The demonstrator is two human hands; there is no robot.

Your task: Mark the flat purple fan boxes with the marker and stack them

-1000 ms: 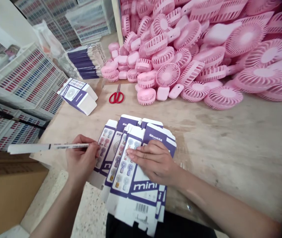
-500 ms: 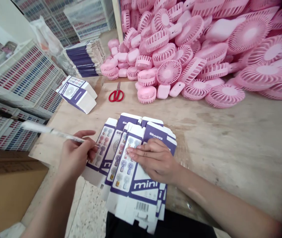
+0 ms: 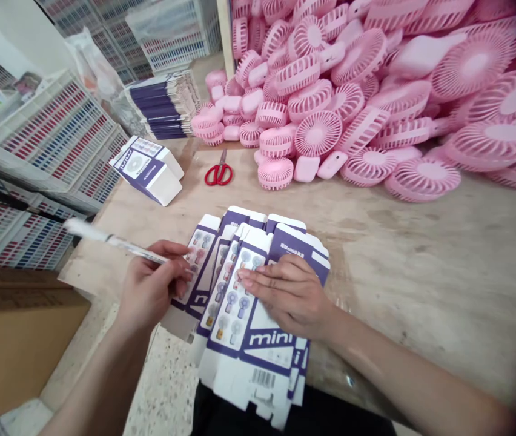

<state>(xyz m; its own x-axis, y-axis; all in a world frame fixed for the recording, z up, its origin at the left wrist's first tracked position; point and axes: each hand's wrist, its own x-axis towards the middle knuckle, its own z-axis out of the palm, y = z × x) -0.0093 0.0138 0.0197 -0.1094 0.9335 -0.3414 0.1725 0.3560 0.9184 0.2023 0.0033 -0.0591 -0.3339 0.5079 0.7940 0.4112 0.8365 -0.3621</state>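
Note:
Several flat, unfolded purple and white cartons [image 3: 271, 339] lie overlapped at the table's front edge, the nearest ones reaching past it. My left hand [image 3: 153, 281] pinches a thin white pen [image 3: 117, 242], whose blunt end points up and left; the hand is over the leftmost cartons. My right hand [image 3: 292, 295] lies on top of the cartons, palm down, with its fingers stretched out together across the printed panel. A folded-up carton [image 3: 149, 172] sits at the table's left side.
Red-handled scissors [image 3: 218, 174] lie behind the cartons. Many pink handheld fans [image 3: 318, 133] are heaped at the back right. A stack of flat cartons [image 3: 162, 106] stands at the back left. White crates [image 3: 53, 139] and a brown cardboard box [image 3: 17, 345] are at the left.
My left hand has shifted slightly right with the pen, over the leftmost cartons. The whole view has shifted a little. My right hand rests on the same cartons.

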